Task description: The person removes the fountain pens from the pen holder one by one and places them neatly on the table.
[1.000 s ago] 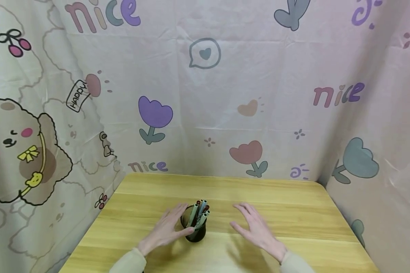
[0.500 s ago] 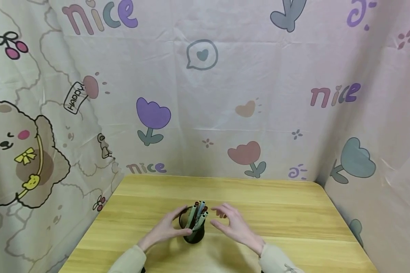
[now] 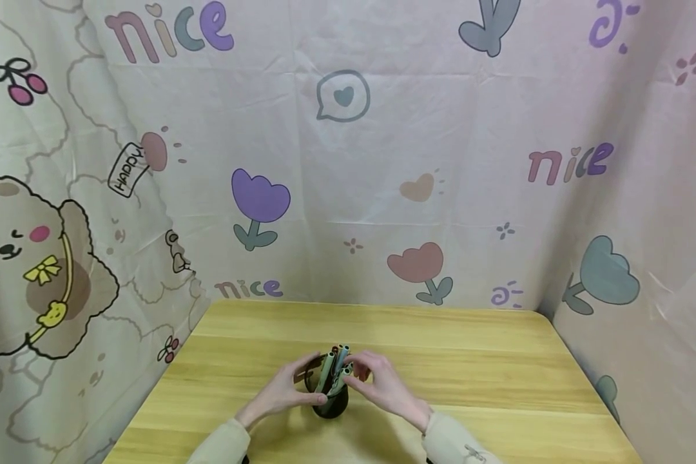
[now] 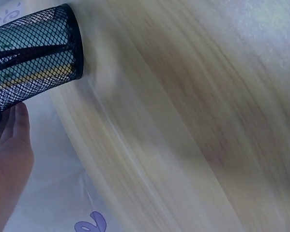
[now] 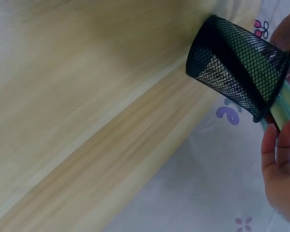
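Note:
A black mesh pen holder [image 3: 332, 407] stands on the wooden table, with several pens [image 3: 327, 374] in pale green, blue and dark red leaning in it. My left hand [image 3: 281, 390] holds it near the rim, thumb in front and fingers behind; in the left wrist view the fingers lie along the mesh cup [image 4: 36, 53]. From the other side, my right hand [image 3: 385, 390] reaches the pen tops, thumb and bent fingers on either side of them. Its fingertips are beside the pens [image 5: 282, 113] in the right wrist view, where its thumb is out of sight.
The light wood table [image 3: 470, 374] runs back to a printed fabric curtain [image 3: 348, 161]. More of this cloth hangs at the left [image 3: 64, 258] and right sides.
My right hand has moved left from open table to the pens, its fingers bending more. My left hand stays at the pen holder, which keeps its place.

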`<state>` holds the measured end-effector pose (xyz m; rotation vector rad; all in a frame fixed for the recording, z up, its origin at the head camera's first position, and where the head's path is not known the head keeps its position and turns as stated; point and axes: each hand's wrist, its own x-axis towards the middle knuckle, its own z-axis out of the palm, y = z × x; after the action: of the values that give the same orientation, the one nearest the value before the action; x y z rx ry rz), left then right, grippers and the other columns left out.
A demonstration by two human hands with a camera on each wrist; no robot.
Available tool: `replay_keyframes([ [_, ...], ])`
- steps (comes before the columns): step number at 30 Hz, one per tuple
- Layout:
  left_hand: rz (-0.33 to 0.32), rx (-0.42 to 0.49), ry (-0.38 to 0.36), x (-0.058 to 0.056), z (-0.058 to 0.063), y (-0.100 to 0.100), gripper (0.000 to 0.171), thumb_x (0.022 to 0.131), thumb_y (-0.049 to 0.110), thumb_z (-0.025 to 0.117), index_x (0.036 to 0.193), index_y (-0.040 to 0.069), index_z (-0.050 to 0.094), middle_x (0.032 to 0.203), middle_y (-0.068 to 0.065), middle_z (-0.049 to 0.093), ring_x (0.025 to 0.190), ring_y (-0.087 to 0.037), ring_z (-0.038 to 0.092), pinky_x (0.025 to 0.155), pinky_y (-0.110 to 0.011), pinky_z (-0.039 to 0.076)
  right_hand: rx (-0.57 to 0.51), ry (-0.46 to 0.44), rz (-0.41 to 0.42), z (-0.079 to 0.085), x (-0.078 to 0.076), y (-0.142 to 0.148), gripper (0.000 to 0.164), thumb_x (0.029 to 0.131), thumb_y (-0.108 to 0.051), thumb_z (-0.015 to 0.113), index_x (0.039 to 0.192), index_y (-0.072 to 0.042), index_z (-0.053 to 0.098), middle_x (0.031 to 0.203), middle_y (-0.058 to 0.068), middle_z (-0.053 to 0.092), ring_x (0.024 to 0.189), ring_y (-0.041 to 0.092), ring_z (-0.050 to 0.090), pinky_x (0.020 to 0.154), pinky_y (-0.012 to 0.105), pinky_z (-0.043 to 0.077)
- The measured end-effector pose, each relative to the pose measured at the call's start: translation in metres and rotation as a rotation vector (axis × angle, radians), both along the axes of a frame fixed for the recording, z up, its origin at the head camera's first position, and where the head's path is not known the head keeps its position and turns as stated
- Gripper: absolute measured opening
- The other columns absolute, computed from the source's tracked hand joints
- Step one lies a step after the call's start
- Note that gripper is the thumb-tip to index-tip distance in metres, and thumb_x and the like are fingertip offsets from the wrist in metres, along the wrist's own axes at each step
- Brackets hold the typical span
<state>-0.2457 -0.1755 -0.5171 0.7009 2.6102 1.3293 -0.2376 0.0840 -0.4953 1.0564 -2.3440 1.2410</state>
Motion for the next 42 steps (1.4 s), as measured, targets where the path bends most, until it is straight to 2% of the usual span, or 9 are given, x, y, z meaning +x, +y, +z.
replay_keyframes([
  [4,-0.013,0.018,-0.010,-0.001,-0.001,0.000,0.093,0.079,0.034,0.085,0.153,0.001,0.038,0.155,-0.028,0.042,0.137,-0.051,0.046,0.109,-0.074,0.038,0.009,-0.036,0.020,0.002,-0.001,-0.003,0.022,0.089,-0.011,0.076,0.107,0.001,0.071,0.071,0.000,0.061,0.065,-0.006,0.049,0.056,0.016,0.052],
  [9,-0.032,0.033,-0.014,-0.003,-0.002,0.000,0.092,0.081,0.033,0.085,0.152,-0.002,0.038,0.153,-0.028,0.045,0.135,-0.050,0.049,0.110,-0.069,0.041,0.029,-0.089,0.023,0.003,-0.002,-0.007,0.020,0.089,-0.010,0.075,0.104,0.002,0.072,0.065,0.001,0.059,0.060,-0.010,0.041,0.050,0.010,0.044],
  [14,-0.023,0.014,0.008,-0.004,-0.002,0.000,0.092,0.080,0.035,0.085,0.151,-0.001,0.040,0.153,-0.028,0.044,0.136,-0.051,0.047,0.109,-0.073,0.039,0.044,-0.127,0.015,0.004,-0.003,-0.008,0.018,0.088,-0.008,0.076,0.102,0.002,0.073,0.063,0.001,0.060,0.057,-0.011,0.039,0.047,0.010,0.041],
  [25,-0.021,0.016,-0.005,-0.003,-0.001,0.000,0.093,0.080,0.036,0.085,0.151,-0.002,0.039,0.153,-0.029,0.044,0.137,-0.052,0.045,0.111,-0.072,0.037,0.072,-0.181,-0.019,0.007,0.000,-0.010,0.015,0.087,-0.008,0.076,0.100,0.001,0.075,0.063,0.001,0.064,0.054,-0.010,0.041,0.046,0.010,0.041],
  [31,-0.029,0.009,-0.004,-0.003,-0.002,0.000,0.094,0.080,0.035,0.085,0.152,-0.003,0.037,0.155,-0.028,0.042,0.138,-0.051,0.045,0.111,-0.069,0.039,0.050,-0.220,-0.031,0.008,-0.001,-0.009,0.011,0.088,-0.009,0.076,0.096,-0.002,0.075,0.062,0.000,0.061,0.053,-0.009,0.040,0.046,0.010,0.038],
  [42,-0.005,-0.004,0.003,-0.001,-0.002,0.000,0.096,0.078,0.038,0.085,0.153,0.001,0.038,0.156,-0.027,0.040,0.140,-0.054,0.040,0.111,-0.077,0.032,-0.028,-0.259,-0.027,0.014,0.003,-0.001,0.011,0.091,-0.012,0.073,0.095,-0.002,0.072,0.068,0.006,0.064,0.055,-0.007,0.044,0.046,0.013,0.042],
])
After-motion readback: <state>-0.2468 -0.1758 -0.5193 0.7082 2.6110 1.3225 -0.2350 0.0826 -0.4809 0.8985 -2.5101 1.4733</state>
